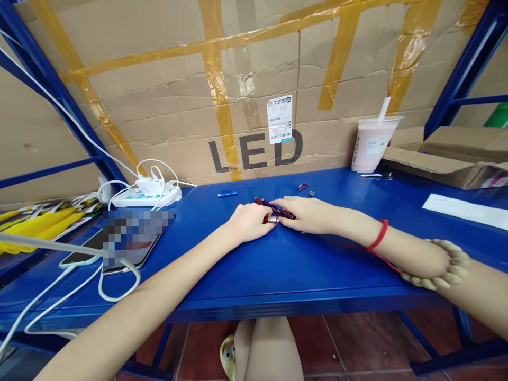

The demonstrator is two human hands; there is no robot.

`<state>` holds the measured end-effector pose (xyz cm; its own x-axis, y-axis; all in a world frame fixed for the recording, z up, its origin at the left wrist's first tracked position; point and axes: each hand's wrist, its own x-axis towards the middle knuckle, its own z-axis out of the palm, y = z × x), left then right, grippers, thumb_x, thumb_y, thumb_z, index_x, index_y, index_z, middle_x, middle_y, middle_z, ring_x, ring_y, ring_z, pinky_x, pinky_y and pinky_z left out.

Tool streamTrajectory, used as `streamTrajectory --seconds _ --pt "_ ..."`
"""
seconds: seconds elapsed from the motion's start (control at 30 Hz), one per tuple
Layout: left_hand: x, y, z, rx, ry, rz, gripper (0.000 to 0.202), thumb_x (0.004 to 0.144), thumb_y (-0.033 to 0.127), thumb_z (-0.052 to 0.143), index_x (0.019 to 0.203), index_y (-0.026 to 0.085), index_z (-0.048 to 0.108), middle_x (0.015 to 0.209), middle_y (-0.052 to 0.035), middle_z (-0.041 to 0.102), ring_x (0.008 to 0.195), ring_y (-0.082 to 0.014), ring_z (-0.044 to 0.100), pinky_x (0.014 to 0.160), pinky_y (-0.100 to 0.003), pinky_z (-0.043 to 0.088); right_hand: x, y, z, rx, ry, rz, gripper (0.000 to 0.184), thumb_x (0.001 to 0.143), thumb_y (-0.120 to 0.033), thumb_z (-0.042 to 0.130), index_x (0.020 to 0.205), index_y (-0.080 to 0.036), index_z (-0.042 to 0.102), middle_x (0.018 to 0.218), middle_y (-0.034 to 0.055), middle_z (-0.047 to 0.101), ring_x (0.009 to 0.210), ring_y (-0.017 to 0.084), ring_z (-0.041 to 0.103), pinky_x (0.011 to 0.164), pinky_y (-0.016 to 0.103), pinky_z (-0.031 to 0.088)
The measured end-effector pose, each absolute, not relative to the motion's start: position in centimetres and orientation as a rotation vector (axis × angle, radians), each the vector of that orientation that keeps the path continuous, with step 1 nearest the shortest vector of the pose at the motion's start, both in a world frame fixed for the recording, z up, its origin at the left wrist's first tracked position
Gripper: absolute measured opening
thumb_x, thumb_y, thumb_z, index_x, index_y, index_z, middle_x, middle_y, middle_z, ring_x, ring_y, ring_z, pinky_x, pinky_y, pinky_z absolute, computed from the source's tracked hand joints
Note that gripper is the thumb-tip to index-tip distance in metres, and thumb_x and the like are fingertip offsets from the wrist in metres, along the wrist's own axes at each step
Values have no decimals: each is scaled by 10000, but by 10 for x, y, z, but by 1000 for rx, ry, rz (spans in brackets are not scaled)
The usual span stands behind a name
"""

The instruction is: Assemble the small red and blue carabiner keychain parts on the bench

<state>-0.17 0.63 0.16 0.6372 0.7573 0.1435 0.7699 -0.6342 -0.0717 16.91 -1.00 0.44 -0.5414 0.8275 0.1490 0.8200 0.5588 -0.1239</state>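
Note:
My left hand point(249, 222) is curled on the blue tabletop, closed on a small red metal cylinder point(270, 218) with a silver end. Right beside it, my right hand point(307, 214) lies palm down with fingers stretched over a small heap of dark, purple and red pieces point(286, 213). The fingers and palm hide much of the heap. Behind the hands lie a blue cylinder point(227, 194), a red carabiner point(302, 187) and a small silver metal piece point(311, 193).
Two phones point(81, 251) and white cables lie at left, before a white power strip point(146, 196). Yellow-handled tools point(43, 227) are at far left. A pink drink cup point(373, 145), an open carton point(444, 164) and a white strip point(468, 210) sit at right. Taped cardboard point(166, 116) stands behind.

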Motion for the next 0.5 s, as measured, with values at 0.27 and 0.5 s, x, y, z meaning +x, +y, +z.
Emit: streamTrajectory --seconds 0.27,0.5 --pt "-2 7 2 -2733 -1292 -145 261 818 343 391 832 203 611 857 -44 666 796 -208 628 638 -264 457 169 -12 4 -1398 -2597 42 401 863 -362 439 1240 -229 482 1098 94 610 956 225 591 767 301 448" --pt "-3 7 1 -2735 -1270 -168 250 817 335 392 809 205 605 851 -39 668 789 -215 630 636 -278 461 168 -13 6 -1428 -2635 20 435 882 -353 386 1289 -211 439 1108 105 600 963 232 586 749 313 454"
